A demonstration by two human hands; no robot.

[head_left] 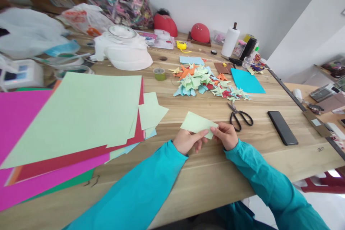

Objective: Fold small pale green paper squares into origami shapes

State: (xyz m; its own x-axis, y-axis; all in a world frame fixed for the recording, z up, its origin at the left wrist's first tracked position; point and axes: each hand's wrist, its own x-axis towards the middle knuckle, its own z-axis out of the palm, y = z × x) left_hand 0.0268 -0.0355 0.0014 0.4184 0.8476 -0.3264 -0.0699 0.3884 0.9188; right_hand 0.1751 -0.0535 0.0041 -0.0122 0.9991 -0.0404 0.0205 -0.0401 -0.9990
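A small pale green sheet of paper (198, 123) is held between both hands, just above the wooden table. My left hand (188, 141) pinches its lower edge with the thumb on top. At its right corner, my right hand (225, 134) grips with thumb and fingers. Black-handled scissors (238, 116) lie just beyond my right hand. Past the sheet is a heap of folded paper pieces (198, 79) in green, blue, orange and red. Several loose pale green pieces (151, 113) lie to the left, beside a stack of large coloured sheets (88, 104).
A black phone (282, 127) lies at the right. Behind the heap are a turquoise sheet (247, 80), a roll of tape (159, 74) and a yellow tape measure (181, 45). A white cap (126, 52) and plastic bags (29, 32) stand at the back left.
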